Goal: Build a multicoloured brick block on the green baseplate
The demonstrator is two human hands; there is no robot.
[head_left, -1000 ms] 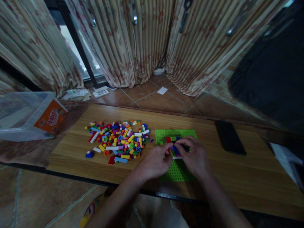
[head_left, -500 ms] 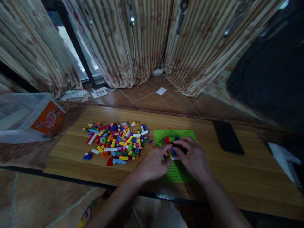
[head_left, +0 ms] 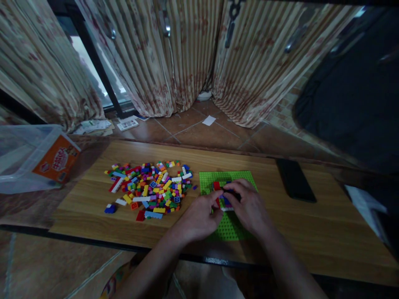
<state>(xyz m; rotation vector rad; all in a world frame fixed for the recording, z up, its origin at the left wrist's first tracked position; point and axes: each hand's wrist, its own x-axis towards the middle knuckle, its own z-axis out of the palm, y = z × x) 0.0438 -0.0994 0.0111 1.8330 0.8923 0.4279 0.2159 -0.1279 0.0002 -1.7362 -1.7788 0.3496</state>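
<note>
The wooden table [head_left: 293, 228] sits slightly further left in view than a moment ago, as does everything on it, so the head seems to have turned a little. The pile of loose toy bricks [head_left: 156, 191] looks unchanged. On the green studded baseplate [head_left: 229, 230], the left hand [head_left: 201, 216] and right hand [head_left: 251, 205] stay together over the small brick build [head_left: 227, 203], which suggests fine fitting rather than fetching. Thumbs and fingers are bent close together at its top; whether they pinch a brick I cannot tell. A red brick [head_left: 216, 185] shows at the build's far left corner.
</note>
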